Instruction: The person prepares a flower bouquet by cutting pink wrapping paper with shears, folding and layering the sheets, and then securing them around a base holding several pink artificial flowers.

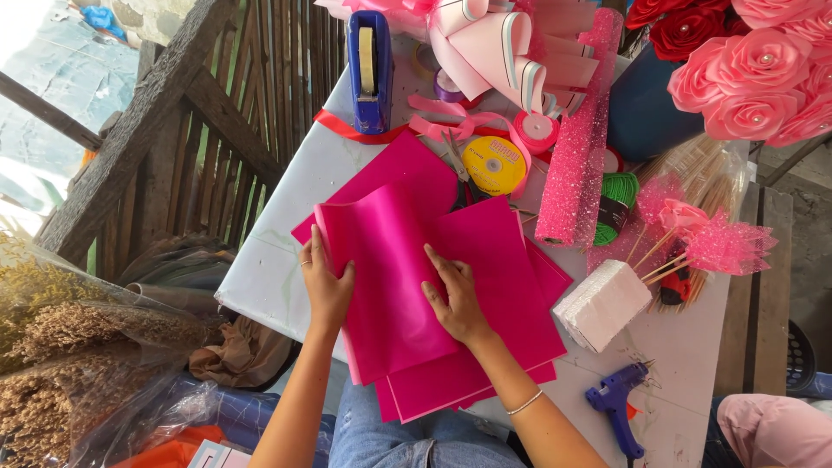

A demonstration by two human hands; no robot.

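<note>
While the white table (286, 260) is filling the middle of the frame, a stack of hot pink sheets (494, 286) is lying across its centre, and the top sheet (381, 277) is curling up along its upper left edge. Both hands are working on that top sheet: the left hand (328, 290), at centre left, is gripping the sheet's left edge with the thumb on top and the fingers tucked beneath, while the right hand (458, 303) is pressing flat on the sheet's right part with fingers spread.

Judging by this, the person is lifting or folding 1 sheet off the stack; the next move is calling for keeping the lower sheets pinned so that only 1 comes away.

Toward the upper right, a pink glitter mesh roll (576, 147) is lying just beside the stack, pink paper roses (754, 78) are crowding the corner, and a white foam block (602, 303) is sitting at right of centre. A blue tape dispenser (370, 69) is standing at the top, a yellow ribbon spool (492, 165) is lying below it, and a blue glue gun (617, 403) is resting at lower right.
</note>
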